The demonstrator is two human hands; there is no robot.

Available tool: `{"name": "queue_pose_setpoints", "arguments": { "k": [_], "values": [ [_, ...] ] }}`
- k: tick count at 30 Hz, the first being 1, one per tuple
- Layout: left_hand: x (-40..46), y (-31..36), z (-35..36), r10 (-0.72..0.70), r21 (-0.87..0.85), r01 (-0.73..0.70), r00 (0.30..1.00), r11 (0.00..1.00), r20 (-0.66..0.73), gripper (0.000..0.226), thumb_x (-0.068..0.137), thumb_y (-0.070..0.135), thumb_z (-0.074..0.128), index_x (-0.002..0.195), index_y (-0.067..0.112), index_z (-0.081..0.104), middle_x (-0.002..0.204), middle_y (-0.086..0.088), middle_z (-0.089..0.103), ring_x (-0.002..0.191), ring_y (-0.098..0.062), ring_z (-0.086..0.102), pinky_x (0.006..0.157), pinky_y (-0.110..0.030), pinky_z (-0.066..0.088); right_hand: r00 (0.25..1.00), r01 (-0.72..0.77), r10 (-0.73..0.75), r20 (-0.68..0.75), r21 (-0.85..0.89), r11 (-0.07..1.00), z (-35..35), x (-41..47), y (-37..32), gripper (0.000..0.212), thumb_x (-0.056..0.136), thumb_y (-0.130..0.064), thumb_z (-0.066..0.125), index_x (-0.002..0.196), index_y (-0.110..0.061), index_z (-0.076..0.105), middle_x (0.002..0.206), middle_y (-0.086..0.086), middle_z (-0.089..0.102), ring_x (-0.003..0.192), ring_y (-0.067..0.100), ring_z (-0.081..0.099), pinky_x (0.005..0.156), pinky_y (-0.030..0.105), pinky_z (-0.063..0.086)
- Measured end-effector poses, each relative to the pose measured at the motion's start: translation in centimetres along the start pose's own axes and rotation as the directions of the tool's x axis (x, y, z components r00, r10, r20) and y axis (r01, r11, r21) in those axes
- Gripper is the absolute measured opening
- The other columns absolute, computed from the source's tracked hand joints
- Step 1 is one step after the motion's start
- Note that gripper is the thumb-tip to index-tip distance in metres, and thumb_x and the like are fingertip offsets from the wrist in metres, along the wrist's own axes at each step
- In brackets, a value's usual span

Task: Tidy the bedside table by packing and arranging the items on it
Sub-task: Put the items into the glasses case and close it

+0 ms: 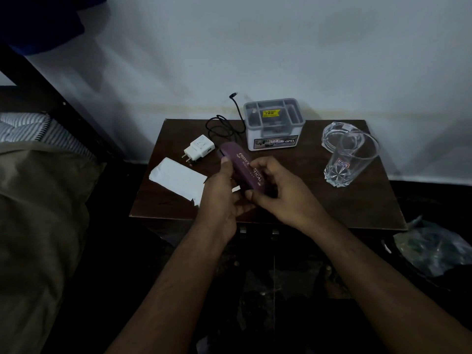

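Fingers (226, 164) of both hands curl round the purple oblong spectacle case (241, 166) | held above tabletop (357, 200) middle, near front edge | likely closing it before stowing.

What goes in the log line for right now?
both hands hold purple case | over table | glass upright

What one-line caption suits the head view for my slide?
Both hands, left and right, hold a purple spectacle case above a bedside table.
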State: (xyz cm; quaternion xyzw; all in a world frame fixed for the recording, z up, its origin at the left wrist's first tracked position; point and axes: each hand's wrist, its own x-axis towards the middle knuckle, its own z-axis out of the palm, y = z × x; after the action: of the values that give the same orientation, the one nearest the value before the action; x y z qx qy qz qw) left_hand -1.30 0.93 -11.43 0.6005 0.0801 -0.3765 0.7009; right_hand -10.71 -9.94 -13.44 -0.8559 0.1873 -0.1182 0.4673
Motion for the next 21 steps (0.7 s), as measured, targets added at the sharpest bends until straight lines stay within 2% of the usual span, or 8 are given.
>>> {"name": "queue_pose_setpoints", "arguments": {
  "k": [2,4,8,10,13,17,21],
  "values": [
    [0.0,-0.2,-0.2,0.023,0.031,-0.022,1.0,0.999,-0.007,0.039,0.099,0.045,0.06,0.12,0.013,0.068,0.107,-0.01,0.077,0.087,-0.022,0.076,0.064,-0.034,0.06,0.999,0.044,-0.043,0.008,-0.067,0.997,0.1,0.0,0.0,0.061,0.077,-0.038,0.079,0.13,-0.034,0.05,0.123,-0.003,0.062,0.112,0.015,0.063,0.096,0.042,0.053],
    [-0.1,-0.4,-0.3,0.081,0.047,-0.08,0.996,0.996,-0.031,0.038,0.092,0.035,0.072,0.121,0.01,0.067,0.105,-0.009,0.078,0.087,-0.02,0.076,0.057,-0.029,0.057,0.997,0.075,-0.074,0.011,-0.098,0.992,0.1,0.0,-0.1,0.066,0.077,-0.029,0.083,0.133,-0.028,0.049,0.126,-0.003,0.059,0.115,0.016,0.06,0.097,0.042,0.052],
    [-0.2,-0.4,-0.1,0.154,0.066,-0.15,0.986,0.986,-0.059,0.032,0.091,0.02,0.075,0.119,0.007,0.066,0.099,-0.009,0.075,0.079,-0.017,0.073,0.051,-0.025,0.055,0.997,0.078,-0.077,0.011,-0.099,0.992,0.3,0.0,-0.3,0.075,0.079,-0.024,0.084,0.143,-0.02,0.046,0.137,0.0,0.058,0.124,0.015,0.058,0.103,0.039,0.05],
    [-0.1,-0.6,0.0,0.153,0.07,-0.149,0.987,0.986,-0.058,0.03,0.092,0.019,0.074,0.117,0.006,0.066,0.094,-0.008,0.075,0.074,-0.016,0.074,0.055,-0.032,0.06,0.997,0.069,-0.063,0.041,-0.178,0.982,0.4,-0.1,-0.3,0.087,0.082,-0.027,0.083,0.155,-0.017,0.036,0.146,0.004,0.052,0.13,0.019,0.055,0.107,0.039,0.047],
    [0.2,-1.0,-0.1,0.178,0.091,-0.173,0.982,0.981,-0.054,0.028,0.091,0.02,0.075,0.114,0.007,0.068,0.096,-0.009,0.077,0.076,-0.017,0.076,0.074,-0.045,0.062,0.994,0.084,-0.061,0.086,-0.288,0.954,0.5,-0.1,-0.3,0.096,0.086,-0.03,0.079,0.162,-0.018,0.021,0.154,0.004,0.044,0.134,0.024,0.052,0.106,0.042,0.048],
    [0.5,-1.3,-0.2,0.203,0.091,-0.199,0.978,0.976,-0.044,0.024,0.091,0.02,0.075,0.111,0.01,0.068,0.1,-0.013,0.078,0.08,-0.019,0.077,0.074,-0.038,0.062,0.994,0.09,-0.064,0.092,-0.329,0.94,0.4,0.0,-0.3,0.097,0.087,-0.031,0.077,0.163,-0.019,0.018,0.154,0.003,0.043,0.132,0.025,0.053,0.103,0.044,0.049],
    [0.9,-1.6,-0.3,0.189,0.111,-0.182,0.981,0.977,-0.052,0.034,0.09,0.023,0.076,0.117,0.006,0.066,0.103,-0.017,0.077,0.083,-0.024,0.078,0.072,-0.036,0.062,0.993,0.092,-0.06,0.101,-0.355,0.93,0.3,-0.2,-0.3,0.096,0.088,-0.033,0.075,0.163,-0.02,0.017,0.154,0.002,0.041,0.132,0.024,0.053,0.101,0.043,0.051]
  ]
}}
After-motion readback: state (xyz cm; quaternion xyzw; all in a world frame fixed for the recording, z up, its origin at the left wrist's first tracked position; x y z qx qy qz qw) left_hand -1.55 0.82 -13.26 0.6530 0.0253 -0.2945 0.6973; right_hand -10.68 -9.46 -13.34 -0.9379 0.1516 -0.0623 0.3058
